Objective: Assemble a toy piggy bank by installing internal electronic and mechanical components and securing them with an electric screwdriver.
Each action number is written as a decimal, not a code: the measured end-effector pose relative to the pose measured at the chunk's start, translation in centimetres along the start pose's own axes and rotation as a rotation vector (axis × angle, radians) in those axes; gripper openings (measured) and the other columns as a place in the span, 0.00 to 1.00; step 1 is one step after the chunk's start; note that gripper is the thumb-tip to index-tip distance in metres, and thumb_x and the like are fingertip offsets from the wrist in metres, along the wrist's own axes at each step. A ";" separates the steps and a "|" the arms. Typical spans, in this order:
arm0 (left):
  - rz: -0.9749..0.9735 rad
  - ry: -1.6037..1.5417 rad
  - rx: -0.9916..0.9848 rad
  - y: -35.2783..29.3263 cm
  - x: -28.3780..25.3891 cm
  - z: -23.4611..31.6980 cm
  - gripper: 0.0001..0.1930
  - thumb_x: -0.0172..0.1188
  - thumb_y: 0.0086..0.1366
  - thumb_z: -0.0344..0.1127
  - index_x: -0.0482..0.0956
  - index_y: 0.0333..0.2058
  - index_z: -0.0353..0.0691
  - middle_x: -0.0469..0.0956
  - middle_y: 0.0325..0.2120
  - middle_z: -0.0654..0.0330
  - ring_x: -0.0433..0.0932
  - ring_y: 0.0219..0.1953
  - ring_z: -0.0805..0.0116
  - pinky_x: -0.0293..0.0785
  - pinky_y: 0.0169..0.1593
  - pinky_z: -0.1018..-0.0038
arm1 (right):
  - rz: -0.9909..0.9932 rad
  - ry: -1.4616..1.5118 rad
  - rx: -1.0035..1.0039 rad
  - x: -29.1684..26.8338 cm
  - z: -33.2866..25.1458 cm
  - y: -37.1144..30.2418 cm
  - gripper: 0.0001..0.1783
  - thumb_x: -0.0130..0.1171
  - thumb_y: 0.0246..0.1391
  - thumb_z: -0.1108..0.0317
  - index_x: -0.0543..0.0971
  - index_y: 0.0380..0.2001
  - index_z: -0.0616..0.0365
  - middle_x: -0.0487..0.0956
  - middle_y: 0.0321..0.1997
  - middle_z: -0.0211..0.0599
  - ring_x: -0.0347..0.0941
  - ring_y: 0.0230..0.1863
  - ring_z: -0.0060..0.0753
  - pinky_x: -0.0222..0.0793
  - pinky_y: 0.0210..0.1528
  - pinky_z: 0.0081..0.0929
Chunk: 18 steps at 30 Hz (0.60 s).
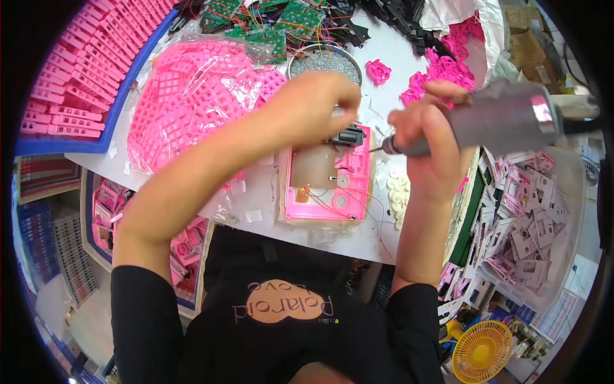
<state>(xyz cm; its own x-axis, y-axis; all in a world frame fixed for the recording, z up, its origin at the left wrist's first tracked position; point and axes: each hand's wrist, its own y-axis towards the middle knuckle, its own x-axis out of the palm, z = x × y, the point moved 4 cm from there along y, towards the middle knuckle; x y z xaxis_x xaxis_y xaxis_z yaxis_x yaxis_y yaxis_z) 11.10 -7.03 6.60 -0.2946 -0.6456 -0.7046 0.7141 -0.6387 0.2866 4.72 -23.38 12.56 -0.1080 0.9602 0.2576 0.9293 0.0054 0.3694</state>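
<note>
A grey electric screwdriver (505, 118) lies in my right hand (435, 137), fingers wrapped round its front end. Its thin bit points left, just off the right edge of a pink plastic housing (355, 211). Over the housing's far end is my left hand (326, 102), fingers curled together; it is smeared, and whatever they hold is hidden. The housing lies open on the table, with a black part (348, 136) at its far end and thin red wires running out. Beyond my left hand stands a round bowl of small metal screws (325, 62), partly covered by the hand.
A clear bag of pink grid-shaped parts (198, 96) lies left of the housing. Green circuit boards (297, 18) with wires and black parts fill the far side. Pink parts (377, 72) and white round pieces (398, 195) lie to the right. Bins (572, 211) flank the table.
</note>
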 end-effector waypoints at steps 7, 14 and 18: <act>0.213 0.012 0.222 -8.2 1.7 4.6 0.07 0.65 0.59 0.33 0.81 0.36 0.44 0.80 0.32 0.63 0.79 0.34 0.64 0.69 0.38 0.67 | -0.150 0.282 -0.088 2.9 -2.4 -2.8 0.20 0.65 0.58 0.61 0.67 0.45 0.56 0.67 0.18 0.27 0.64 0.19 0.24 0.67 0.29 0.31; 0.184 -0.094 0.164 -9.1 2.1 4.6 0.07 0.67 0.59 0.33 0.81 0.37 0.44 0.80 0.30 0.63 0.79 0.32 0.64 0.69 0.37 0.68 | -0.232 0.253 -0.080 3.5 -2.3 -3.6 0.19 0.63 0.59 0.58 0.66 0.44 0.53 0.69 0.20 0.26 0.64 0.21 0.23 0.67 0.33 0.30; 0.226 -0.098 0.173 -9.1 2.3 4.3 0.08 0.67 0.58 0.35 0.81 0.36 0.44 0.79 0.30 0.63 0.79 0.34 0.64 0.68 0.39 0.67 | -0.192 0.313 -0.080 3.6 -2.1 -3.6 0.19 0.65 0.58 0.60 0.66 0.42 0.54 0.68 0.19 0.27 0.65 0.21 0.24 0.68 0.33 0.32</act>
<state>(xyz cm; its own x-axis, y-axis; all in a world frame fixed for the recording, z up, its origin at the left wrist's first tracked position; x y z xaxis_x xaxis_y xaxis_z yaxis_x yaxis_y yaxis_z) 1.13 -4.51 5.18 -0.2064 -0.8116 -0.5465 0.6523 -0.5305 0.5414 0.23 -20.56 14.01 -0.3920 0.8119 0.4326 0.8525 0.1438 0.5026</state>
